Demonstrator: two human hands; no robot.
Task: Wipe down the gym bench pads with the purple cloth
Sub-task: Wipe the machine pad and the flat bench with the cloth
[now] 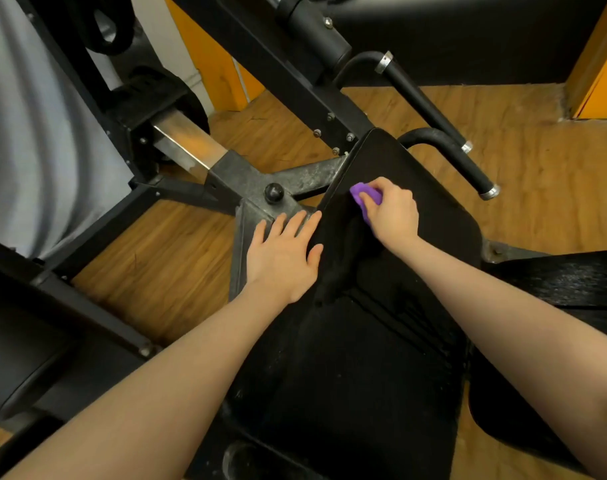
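Right hand bunches the purple cloth, soft and light, against the pad. Left hand, at 9 o'clock, lies flat with fingers spread.

The right hand grips a bunched purple cloth and holds it against the black seat pad, near the pad's far left edge. The left hand lies flat with fingers straight and spread, its palm on the pad's left edge and its fingertips over the grey metal frame beside it. A round black knob sits on the frame just beyond those fingertips. Two black handles with silver end caps reach out to the right beyond the pad. A wooden floor lies under the machine, and orange panels stand at the far side.
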